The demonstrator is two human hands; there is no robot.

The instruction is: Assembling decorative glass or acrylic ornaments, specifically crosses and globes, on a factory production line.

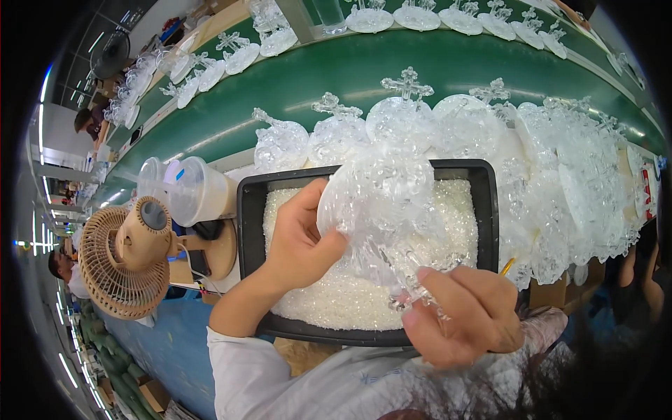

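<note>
Between my two hands is a clear plastic cross ornament (381, 192) with a round, frosted disc base, tilted so that its cross end points toward me. My left hand (304, 245) is closed on the edge of the disc, thumb in front. The fingers of my right hand (465, 318) pinch the cross end. Directly beneath lies a black rectangular tray (367, 338) holding white glittery granules (325, 308). The ornament hides the tray's middle. Its fine details are blurred by glare.
Similar cross ornaments (406, 119) stand along the tray's far side, with a dense cluster (574, 189) to the right. Clear tubs (199, 189) and a tan fan (126, 259) are at left. Beyond runs a green conveyor belt (336, 66). More ornaments (420, 17) line its far side.
</note>
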